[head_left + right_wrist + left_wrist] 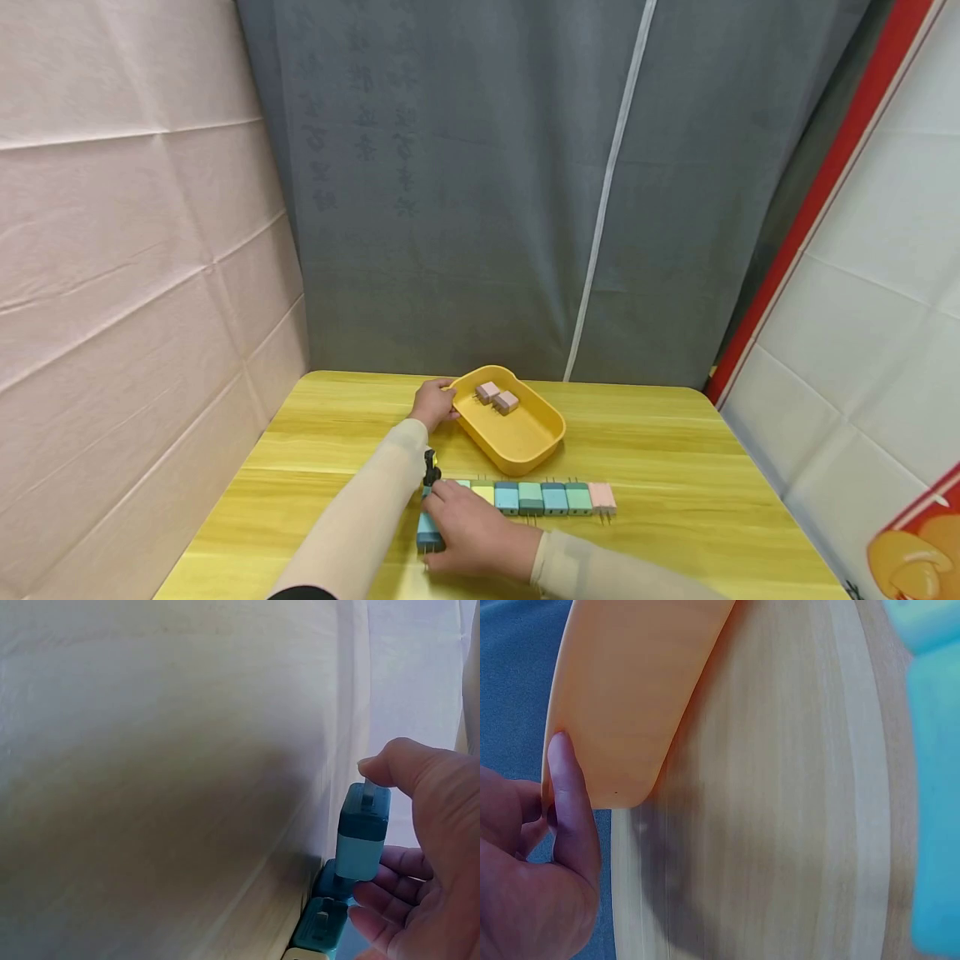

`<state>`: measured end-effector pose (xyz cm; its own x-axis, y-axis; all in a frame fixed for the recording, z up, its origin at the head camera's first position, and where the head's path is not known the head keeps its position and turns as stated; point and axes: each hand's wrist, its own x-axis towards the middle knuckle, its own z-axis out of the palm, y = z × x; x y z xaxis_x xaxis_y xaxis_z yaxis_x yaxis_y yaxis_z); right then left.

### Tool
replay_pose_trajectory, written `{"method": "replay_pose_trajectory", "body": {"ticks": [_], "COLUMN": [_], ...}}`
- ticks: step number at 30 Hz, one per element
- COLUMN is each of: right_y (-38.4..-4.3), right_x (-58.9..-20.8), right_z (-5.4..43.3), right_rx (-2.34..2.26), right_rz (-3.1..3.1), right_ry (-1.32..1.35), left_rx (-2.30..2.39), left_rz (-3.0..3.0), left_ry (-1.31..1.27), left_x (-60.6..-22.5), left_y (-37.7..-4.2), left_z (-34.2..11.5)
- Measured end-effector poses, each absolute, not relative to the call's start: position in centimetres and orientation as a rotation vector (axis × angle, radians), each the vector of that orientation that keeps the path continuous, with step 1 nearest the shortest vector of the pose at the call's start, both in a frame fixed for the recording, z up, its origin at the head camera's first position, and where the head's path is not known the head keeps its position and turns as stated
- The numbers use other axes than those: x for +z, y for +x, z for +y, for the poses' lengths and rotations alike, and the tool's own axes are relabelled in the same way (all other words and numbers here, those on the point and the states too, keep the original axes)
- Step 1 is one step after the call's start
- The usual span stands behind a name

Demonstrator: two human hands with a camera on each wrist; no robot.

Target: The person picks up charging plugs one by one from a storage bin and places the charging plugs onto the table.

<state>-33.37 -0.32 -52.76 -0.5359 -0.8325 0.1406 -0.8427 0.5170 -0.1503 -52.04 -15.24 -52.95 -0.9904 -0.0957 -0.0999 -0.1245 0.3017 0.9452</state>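
Note:
My left hand grips the left rim of a yellow plastic tray; a finger shows against the tray's side in the left wrist view. Two pink charger plugs with metal prongs lie in the tray. Lower down, my right hand holds a blue two-tone charger plug, thumb at its prongs and other fingers curled beside it. That plug is just in front of the left end of a row of plugs in blue, green, yellow and pink. My right hand covers part of the row.
The wood-grain table carries everything. A grey curtain hangs along its back edge. Pale cloth stands on the left, and a white panel with a red strip on the right. My left forearm crosses above the table near the row's left end.

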Motion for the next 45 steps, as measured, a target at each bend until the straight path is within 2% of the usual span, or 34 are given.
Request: {"method": "replay_pose_trajectory", "body": {"ticks": [37,45], "right_y": [-33.3,-33.1], "right_x": [-54.4,-53.5], "right_z": [-0.4,0.4], "right_rx": [0.308,0.515], "right_rz": [-2.660,-2.738], "right_ry": [1.450,1.340], "left_rx": [1.817,1.796], "left_rz": [2.526,2.535], "left_ry": [-0.227,-0.230], "left_x": [-52.9,-52.9], "left_y": [-52.2,-51.9], "left_z": [-15.1,-15.2]}}
